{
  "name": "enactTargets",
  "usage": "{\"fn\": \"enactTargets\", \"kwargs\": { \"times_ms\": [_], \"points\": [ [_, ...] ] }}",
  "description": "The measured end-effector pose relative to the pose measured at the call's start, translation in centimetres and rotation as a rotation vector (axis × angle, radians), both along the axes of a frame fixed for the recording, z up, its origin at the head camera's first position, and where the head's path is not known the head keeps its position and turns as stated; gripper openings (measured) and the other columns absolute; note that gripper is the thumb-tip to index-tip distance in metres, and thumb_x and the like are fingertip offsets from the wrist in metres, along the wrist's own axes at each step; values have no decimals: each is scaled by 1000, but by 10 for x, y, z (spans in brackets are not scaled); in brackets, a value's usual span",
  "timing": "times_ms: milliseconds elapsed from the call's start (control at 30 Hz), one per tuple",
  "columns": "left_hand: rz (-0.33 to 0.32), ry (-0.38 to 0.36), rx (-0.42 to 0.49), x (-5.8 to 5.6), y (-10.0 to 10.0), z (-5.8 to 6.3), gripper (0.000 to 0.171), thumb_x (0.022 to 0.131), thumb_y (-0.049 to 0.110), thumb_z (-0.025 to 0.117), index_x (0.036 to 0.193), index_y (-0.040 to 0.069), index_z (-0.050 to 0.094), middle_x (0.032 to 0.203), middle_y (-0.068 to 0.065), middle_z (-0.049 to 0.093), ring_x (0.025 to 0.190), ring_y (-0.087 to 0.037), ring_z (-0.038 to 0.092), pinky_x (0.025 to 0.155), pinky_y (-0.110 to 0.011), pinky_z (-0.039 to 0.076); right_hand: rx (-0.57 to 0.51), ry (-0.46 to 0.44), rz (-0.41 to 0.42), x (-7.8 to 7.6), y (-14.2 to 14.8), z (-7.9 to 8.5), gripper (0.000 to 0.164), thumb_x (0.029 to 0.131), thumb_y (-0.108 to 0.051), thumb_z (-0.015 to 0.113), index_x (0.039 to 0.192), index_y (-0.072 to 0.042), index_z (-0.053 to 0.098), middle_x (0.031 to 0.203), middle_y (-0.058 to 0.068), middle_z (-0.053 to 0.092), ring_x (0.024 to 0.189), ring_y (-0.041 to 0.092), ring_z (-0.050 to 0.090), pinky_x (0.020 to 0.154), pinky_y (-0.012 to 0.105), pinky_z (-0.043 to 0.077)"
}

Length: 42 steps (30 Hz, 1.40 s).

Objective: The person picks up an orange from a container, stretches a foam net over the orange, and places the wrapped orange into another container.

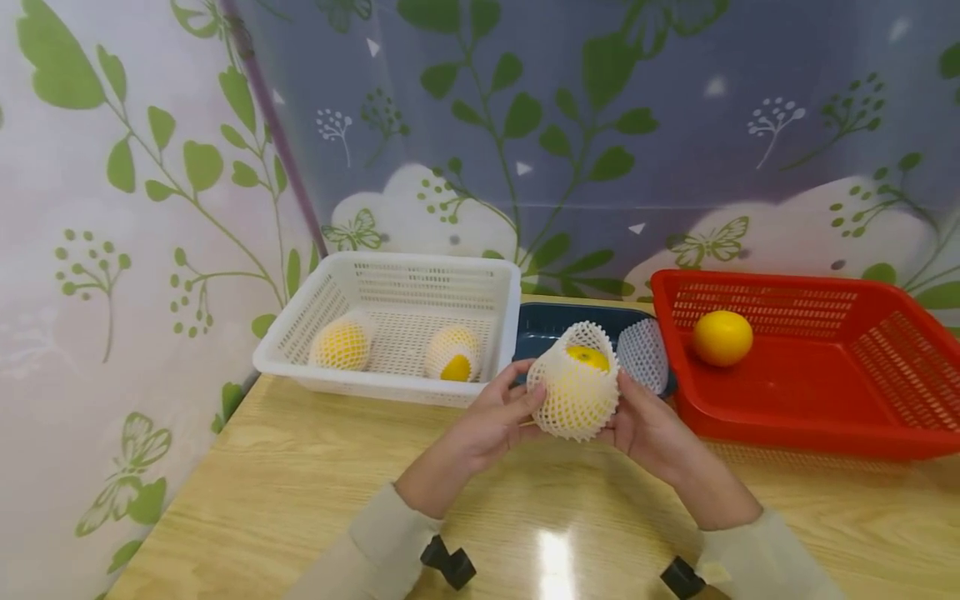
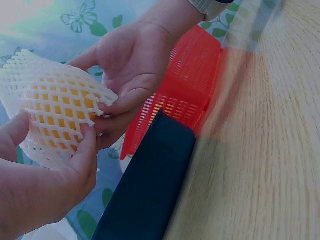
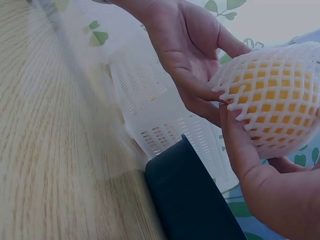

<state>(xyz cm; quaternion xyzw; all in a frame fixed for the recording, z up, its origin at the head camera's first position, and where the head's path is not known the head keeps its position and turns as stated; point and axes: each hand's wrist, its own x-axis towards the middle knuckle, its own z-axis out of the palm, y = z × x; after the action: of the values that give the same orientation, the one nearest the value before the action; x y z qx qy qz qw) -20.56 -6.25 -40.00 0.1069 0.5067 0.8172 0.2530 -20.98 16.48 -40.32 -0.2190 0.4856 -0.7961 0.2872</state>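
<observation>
Between my two hands is a yellow orange (image 1: 588,358) inside a white foam net sleeve (image 1: 573,404), its top showing through the sleeve's open upper end. My left hand (image 1: 487,421) grips it from the left, thumb on the front of the net. From the right, my right hand (image 1: 654,429) grips the same sleeved fruit. In the left wrist view, fingertips of both hands meet at the net's toothed lower edge (image 2: 90,120). The right wrist view shows the orange's skin (image 3: 272,95) through the mesh, with the right hand's thumb and fingers around it.
A white basket (image 1: 390,388) at left holds two netted oranges (image 1: 341,346). The red basket (image 1: 795,429) at right contains one bare orange (image 1: 722,338). Between them, behind my hands, a dark blue tray (image 1: 536,321) holds foam netting (image 1: 643,357). All stand on a wooden table (image 1: 315,483).
</observation>
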Motion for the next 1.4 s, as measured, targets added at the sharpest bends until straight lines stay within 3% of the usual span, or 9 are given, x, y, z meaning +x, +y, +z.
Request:
{"fn": "enactTargets", "kwargs": {
  "times_ms": [200, 333, 467, 700, 967, 1200, 1400],
  "points": [
    [-1, -12, -8, 0, 0, -2, 54, 88, 21, 59, 133, 14, 31, 127, -12, 47, 99, -20, 56, 94, -44, 42, 4, -13, -33, 1, -2, 1, 48, 99, -40, 15, 139, -17, 26, 130, 3, 48, 109, 21, 55, 91, 39, 44],
    [5, -19, -10, -1, 1, -2, 48, 89, 19, 57, 131, 15, 34, 119, -9, 52, 96, -20, 57, 91, -42, 45, -9, -4, -35, 1, -1, 1, 46, 99, -39, 15, 138, -18, 27, 129, 2, 49, 107, 21, 56, 90, 38, 45],
    [-4, -23, -12, -1, 1, -2, 43, 91, 25, 55, 129, 15, 36, 116, -7, 52, 95, -20, 57, 88, -42, 47, -5, 22, -17, 0, 0, 0, 40, 101, -31, 17, 137, -19, 28, 129, 1, 49, 110, 20, 54, 90, 39, 45],
    [-16, -17, -26, -2, 2, 1, 48, 92, 39, 46, 131, 14, 35, 130, -11, 44, 108, -24, 53, 93, -46, 42, 14, 27, -18, 1, 1, 1, 39, 102, -25, 19, 139, -17, 26, 129, 2, 49, 110, 21, 55, 90, 43, 43],
    [-2, -17, -49, -2, 1, -2, 44, 97, 40, 34, 133, 16, 32, 132, -12, 42, 107, -24, 51, 93, -45, 42, 18, 10, -41, 1, 1, 1, 40, 100, -18, 27, 140, -14, 25, 127, -1, 51, 106, 19, 57, 89, 38, 46],
    [-4, -26, -20, -2, -1, -2, 58, 91, 50, 41, 139, 20, 29, 132, -12, 43, 108, -20, 52, 93, -42, 43, 65, -38, -98, 2, -1, 3, 42, 99, -13, 35, 139, -13, 25, 123, 0, 53, 102, 19, 59, 87, 38, 47],
    [-4, -27, -17, -2, -1, -3, 60, 90, 51, 42, 138, 18, 29, 131, -11, 43, 105, -18, 52, 90, -39, 46, 74, -62, -99, 3, -1, 4, 37, 99, -16, 36, 136, -15, 29, 121, 0, 55, 101, 19, 60, 87, 38, 47]
  ]
}}
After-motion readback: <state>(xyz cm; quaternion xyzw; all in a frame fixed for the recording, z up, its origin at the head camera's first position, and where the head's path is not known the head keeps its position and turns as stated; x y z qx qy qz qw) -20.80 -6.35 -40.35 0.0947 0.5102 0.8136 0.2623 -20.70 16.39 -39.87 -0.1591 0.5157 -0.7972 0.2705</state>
